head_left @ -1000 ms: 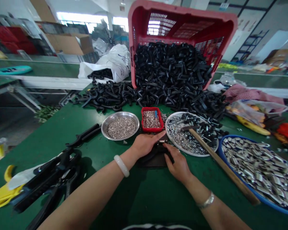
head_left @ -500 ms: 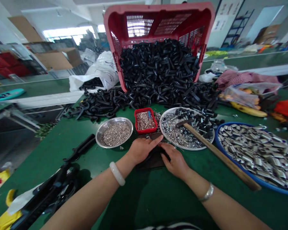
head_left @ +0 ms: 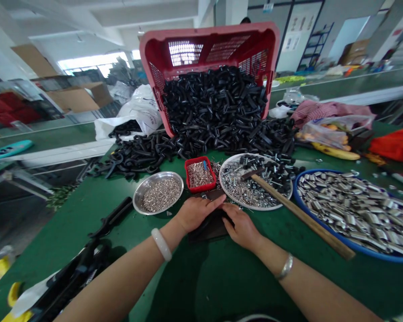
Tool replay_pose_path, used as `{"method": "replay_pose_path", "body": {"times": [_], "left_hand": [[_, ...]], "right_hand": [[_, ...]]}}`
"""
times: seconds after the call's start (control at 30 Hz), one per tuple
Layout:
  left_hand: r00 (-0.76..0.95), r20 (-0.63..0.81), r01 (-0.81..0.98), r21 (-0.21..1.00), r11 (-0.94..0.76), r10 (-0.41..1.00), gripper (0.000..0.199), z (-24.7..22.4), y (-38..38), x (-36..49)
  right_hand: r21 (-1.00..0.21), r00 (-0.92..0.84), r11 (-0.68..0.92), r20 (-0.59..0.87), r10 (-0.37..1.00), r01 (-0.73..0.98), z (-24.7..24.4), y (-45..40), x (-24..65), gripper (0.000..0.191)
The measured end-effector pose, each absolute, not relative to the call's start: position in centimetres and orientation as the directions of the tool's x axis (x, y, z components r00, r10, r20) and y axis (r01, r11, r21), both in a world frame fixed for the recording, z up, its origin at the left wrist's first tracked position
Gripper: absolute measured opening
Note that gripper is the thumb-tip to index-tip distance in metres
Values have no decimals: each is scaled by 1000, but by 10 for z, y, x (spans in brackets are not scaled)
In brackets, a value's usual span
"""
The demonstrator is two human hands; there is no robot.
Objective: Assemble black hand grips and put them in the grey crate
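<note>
Both hands meet over a dark flat pad (head_left: 210,230) on the green table (head_left: 188,286). My left hand (head_left: 196,212) is closed on a black part (head_left: 204,222), mostly hidden under the palm. From the right, my right hand (head_left: 241,225) closes on the same part, its fingertips near the left thumb. Just beyond them are a red tray (head_left: 200,188) of small pins, a metal bowl (head_left: 136,201) of small metal pieces and a white plate (head_left: 265,209) of screws and black knobs. A hammer (head_left: 298,212) lies across that plate.
A tilted red crate (head_left: 208,33) spills black parts (head_left: 218,129) across the back. On the right stands a blue-rimmed tray (head_left: 339,246) of metal pieces, with bananas (head_left: 336,152) behind it. Black assemblies (head_left: 74,273) lie at left.
The view has shifted, so the crate and trays appear slightly lower and further left. Both hands keep nearly the same pose around the black part.
</note>
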State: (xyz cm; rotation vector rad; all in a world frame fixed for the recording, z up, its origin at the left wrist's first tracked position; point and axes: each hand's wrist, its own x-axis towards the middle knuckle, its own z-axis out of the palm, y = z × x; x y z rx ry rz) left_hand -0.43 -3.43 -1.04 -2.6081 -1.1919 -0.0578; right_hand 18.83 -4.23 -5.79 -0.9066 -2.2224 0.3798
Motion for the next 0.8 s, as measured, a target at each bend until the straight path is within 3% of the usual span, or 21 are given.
{"method": "replay_pose_path", "body": {"times": [0.3,0.63,0.8], "left_hand": [[375,246,915,55,-399,894,50,-20,-38,-5],[292,224,946,73,-314,930,50,-18,-41,3],[468,166,883,-33,-469,868,53,-7,-32,2]], "right_hand": [[-561,-511,696,478,714,447,-57,-41,187,42],[-575,-507,693,480,716,435,-58,-40,188,44],[-584,-505,682,467,725,439,-55,-41,188,44]]}}
